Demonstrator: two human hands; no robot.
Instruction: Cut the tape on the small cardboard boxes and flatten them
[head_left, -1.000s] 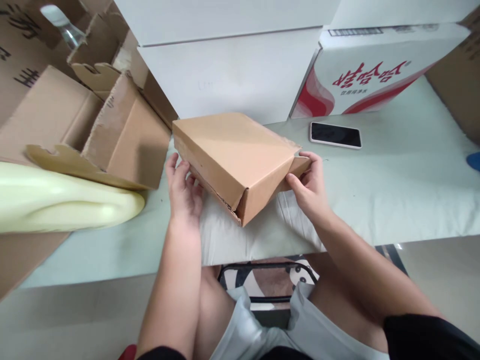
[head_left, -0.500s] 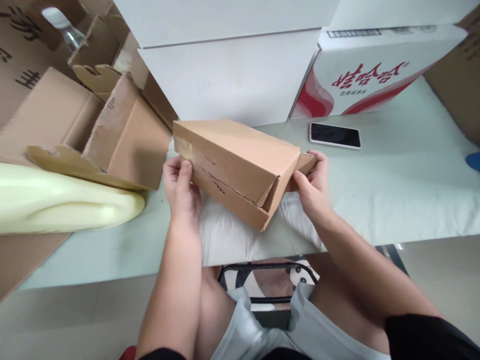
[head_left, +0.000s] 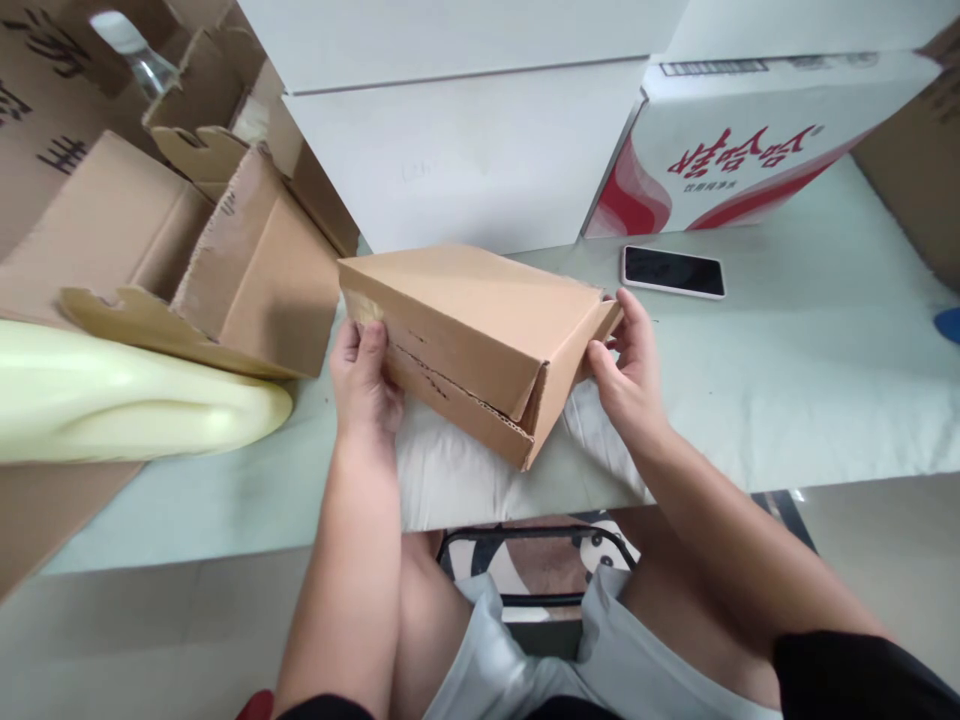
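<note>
A brown cardboard box [head_left: 480, 315] is tilted between my two hands above the cloth-covered table. My left hand [head_left: 366, 385] grips its left end, thumb on the side near a strip of clear tape and fingers out of sight behind. At the right end, my right hand [head_left: 628, 365] pinches a flap [head_left: 604, 325] that sticks out from the box. A gap shows at the near right corner, where the side panels do not meet. Dark marks run along the torn-looking seam of the front side.
White cartons [head_left: 465, 160] stand along the back, with a red-and-white printed carton [head_left: 735, 150] beside them. A phone [head_left: 673, 272] lies in front of it. Open cardboard boxes [head_left: 255, 270], a plastic bottle [head_left: 135, 55] and a pale yellow rounded object [head_left: 142, 395] are at the left.
The flap at the right end has swung closer against the box, my right fingers moving with it. The box's left end has dipped slightly.
</note>
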